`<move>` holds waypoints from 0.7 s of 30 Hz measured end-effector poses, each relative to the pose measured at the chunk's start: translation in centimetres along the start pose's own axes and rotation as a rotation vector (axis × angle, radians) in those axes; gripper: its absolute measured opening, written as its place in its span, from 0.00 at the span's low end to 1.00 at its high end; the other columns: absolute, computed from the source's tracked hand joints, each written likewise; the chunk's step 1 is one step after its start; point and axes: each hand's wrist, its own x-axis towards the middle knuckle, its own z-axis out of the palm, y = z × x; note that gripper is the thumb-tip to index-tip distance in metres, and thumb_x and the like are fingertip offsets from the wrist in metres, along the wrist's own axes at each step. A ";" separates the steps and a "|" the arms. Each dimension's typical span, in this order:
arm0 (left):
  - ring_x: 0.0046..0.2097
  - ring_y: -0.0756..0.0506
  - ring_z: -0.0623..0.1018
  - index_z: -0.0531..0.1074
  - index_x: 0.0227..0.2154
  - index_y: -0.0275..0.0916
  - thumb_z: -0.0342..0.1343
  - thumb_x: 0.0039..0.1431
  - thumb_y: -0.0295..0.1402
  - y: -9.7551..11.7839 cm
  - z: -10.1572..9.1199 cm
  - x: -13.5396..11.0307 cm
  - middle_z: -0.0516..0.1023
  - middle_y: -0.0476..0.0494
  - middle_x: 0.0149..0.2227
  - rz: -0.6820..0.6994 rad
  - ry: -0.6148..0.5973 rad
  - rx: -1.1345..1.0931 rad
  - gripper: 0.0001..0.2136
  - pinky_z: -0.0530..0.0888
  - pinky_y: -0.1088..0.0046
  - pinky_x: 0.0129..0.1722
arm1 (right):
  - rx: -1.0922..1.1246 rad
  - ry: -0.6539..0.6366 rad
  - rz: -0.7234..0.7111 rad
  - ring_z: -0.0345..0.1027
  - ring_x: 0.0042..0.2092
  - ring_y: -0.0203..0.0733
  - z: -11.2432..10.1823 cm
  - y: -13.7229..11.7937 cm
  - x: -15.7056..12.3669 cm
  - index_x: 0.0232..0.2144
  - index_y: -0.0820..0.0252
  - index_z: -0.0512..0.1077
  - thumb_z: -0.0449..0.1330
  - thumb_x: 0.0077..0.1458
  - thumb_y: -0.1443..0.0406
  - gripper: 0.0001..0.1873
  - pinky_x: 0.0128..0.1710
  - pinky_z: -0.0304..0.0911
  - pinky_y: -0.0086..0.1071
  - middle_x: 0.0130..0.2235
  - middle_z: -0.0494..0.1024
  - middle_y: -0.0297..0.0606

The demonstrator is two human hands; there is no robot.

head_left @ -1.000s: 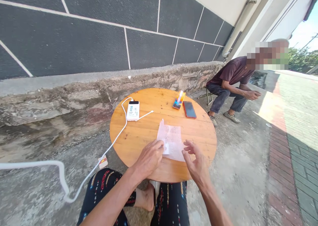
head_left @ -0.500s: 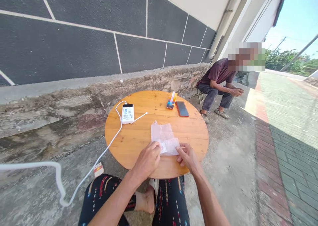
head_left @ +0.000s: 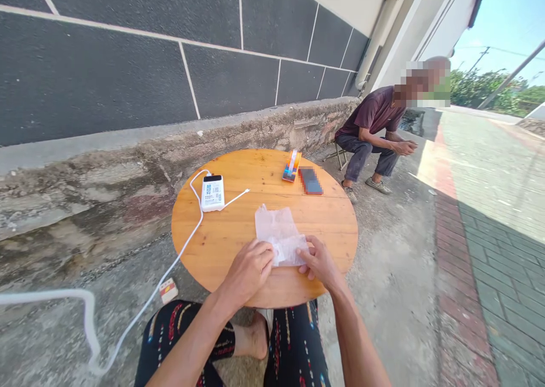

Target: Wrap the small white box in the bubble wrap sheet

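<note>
A thin pale sheet of paper lies on the round wooden table in front of me, its near edge folded up over itself. My left hand pinches the fold's left end, fingers closed. At the fold's right end my right hand grips it the same way. Both hands rest near the table's front edge, above my patterned trousers.
A white power bank with a white cable lies at the table's left. A colourful packet and a phone sit at the far side. A person sits on a stool beyond. A small box lies on the ground.
My right hand, open above the table a second ago, has come down and closed on the sheet. The near edge of the paper has been folded over. The view shifted slightly.
</note>
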 end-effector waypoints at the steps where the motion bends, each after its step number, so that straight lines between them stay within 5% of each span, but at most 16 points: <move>1: 0.41 0.46 0.71 0.71 0.30 0.39 0.49 0.60 0.24 0.0 0.0 0.1 0.74 0.46 0.37 0.005 -0.002 0.008 0.08 0.69 0.67 0.43 | -0.012 -0.024 0.004 0.66 0.16 0.35 -0.2 -0.1 0.1 0.41 0.60 0.62 0.58 0.49 0.52 0.22 0.10 0.54 0.21 0.19 0.70 0.26; 8: 0.41 0.47 0.69 0.69 0.29 0.39 0.48 0.60 0.22 0.1 0.0 0.4 0.73 0.47 0.36 0.004 -0.017 -0.005 0.08 0.68 0.69 0.42 | -0.192 -0.075 -0.029 0.63 0.16 0.34 -0.3 -0.6 0.9 0.31 0.60 0.67 0.53 0.54 0.53 0.15 0.13 0.54 0.23 0.18 0.69 0.28; 14: 0.40 0.46 0.69 0.70 0.29 0.38 0.49 0.60 0.22 0.2 0.2 0.6 0.73 0.47 0.36 -0.002 -0.030 -0.003 0.08 0.68 0.68 0.42 | -0.464 0.144 -0.121 0.56 0.22 0.32 1.0 -0.5 1.2 0.17 0.59 0.61 0.58 0.48 0.60 0.14 0.21 0.46 0.25 0.18 0.62 0.28; 21: 0.40 0.46 0.69 0.70 0.29 0.38 0.49 0.60 0.23 0.5 0.2 0.9 0.73 0.46 0.35 -0.006 -0.056 0.022 0.08 0.68 0.67 0.41 | -0.757 0.296 -0.084 0.56 0.22 0.34 2.8 -1.8 0.4 0.21 0.58 0.65 0.58 0.50 0.63 0.09 0.23 0.39 0.28 0.19 0.64 0.30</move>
